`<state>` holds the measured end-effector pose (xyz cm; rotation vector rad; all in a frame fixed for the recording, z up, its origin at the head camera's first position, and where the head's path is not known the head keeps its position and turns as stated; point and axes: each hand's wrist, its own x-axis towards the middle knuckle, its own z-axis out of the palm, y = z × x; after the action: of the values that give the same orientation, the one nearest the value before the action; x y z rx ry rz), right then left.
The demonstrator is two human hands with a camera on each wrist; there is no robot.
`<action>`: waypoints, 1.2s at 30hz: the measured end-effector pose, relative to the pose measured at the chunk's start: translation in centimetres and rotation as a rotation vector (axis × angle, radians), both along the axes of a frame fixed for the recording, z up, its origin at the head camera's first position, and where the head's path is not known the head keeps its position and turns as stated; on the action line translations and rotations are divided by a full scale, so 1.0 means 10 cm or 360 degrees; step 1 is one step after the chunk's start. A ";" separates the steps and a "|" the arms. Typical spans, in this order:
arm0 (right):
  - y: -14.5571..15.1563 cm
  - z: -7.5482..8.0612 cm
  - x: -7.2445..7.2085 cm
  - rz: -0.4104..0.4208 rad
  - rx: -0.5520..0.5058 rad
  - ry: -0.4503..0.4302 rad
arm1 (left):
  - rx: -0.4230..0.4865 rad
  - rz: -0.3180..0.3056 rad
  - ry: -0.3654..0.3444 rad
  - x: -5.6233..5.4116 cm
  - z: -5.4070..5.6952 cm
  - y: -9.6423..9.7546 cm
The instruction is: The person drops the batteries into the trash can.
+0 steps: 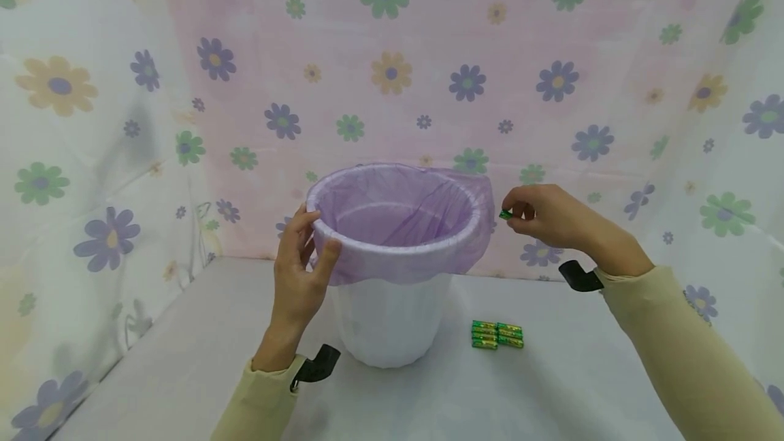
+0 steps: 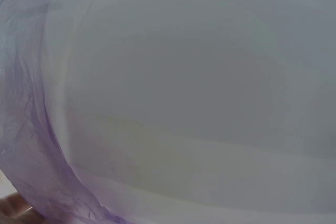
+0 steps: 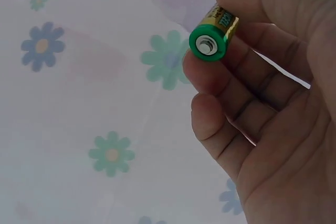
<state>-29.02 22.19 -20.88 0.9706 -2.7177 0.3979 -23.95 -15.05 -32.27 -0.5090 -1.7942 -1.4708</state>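
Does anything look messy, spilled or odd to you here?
Only the purple bin liner: it bulges loosely past the white bin toward the right hand, so its overhang looks lopsided. The batteries beside the bin lie neatly lined up; no spill shows.

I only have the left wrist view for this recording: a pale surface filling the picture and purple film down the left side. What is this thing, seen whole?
Observer: The head view shows a white bin standing upright, with a purple liner folded down over its outside.
Operator: And where is the right hand?
Observer: The right hand is raised to the right of the bin, with a small gap between it and the liner in the head view.
Operator: Is it carrying anything?
Observer: Yes, it pinches a green-and-gold battery; in the right wrist view one metal end points toward the camera.
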 end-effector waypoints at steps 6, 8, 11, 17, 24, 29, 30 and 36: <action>-0.16 0.18 -0.04 0.0043 -0.0016 0.0071 | 0.0005 -0.0002 0.0006 -0.02 -0.01 -0.02; -0.23 0.23 -0.05 0.0059 -0.0029 0.0071 | 0.0009 -0.0005 0.0001 -0.01 0.01 -0.01; -0.36 0.30 -0.06 0.0075 -0.0028 0.0051 | 0.0026 -0.0017 0.0004 0.06 0.08 0.01; -0.57 0.38 -0.06 0.0089 -0.0003 0.0045 | 0.0012 -0.0005 -0.0019 0.23 0.25 0.09; -0.79 0.40 -0.07 0.0127 0.0013 0.0015 | 0.0005 -0.0008 -0.0001 0.25 0.29 0.11; -0.96 0.34 -0.10 0.0191 0.0040 -0.0001 | 0.0015 -0.0020 -0.0005 0.25 0.28 0.11; -0.99 0.31 -0.11 0.0216 0.0038 -0.0008 | 0.0017 -0.0022 -0.0004 0.26 0.28 0.11; -1.10 0.19 -0.17 0.0314 -0.0016 -0.0031 | 0.0024 -0.0023 0.0001 0.22 0.23 0.09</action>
<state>-30.74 11.15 -18.93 1.2427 -2.6423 0.4576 -21.75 -14.11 -29.99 -0.5158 -1.7808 -1.4926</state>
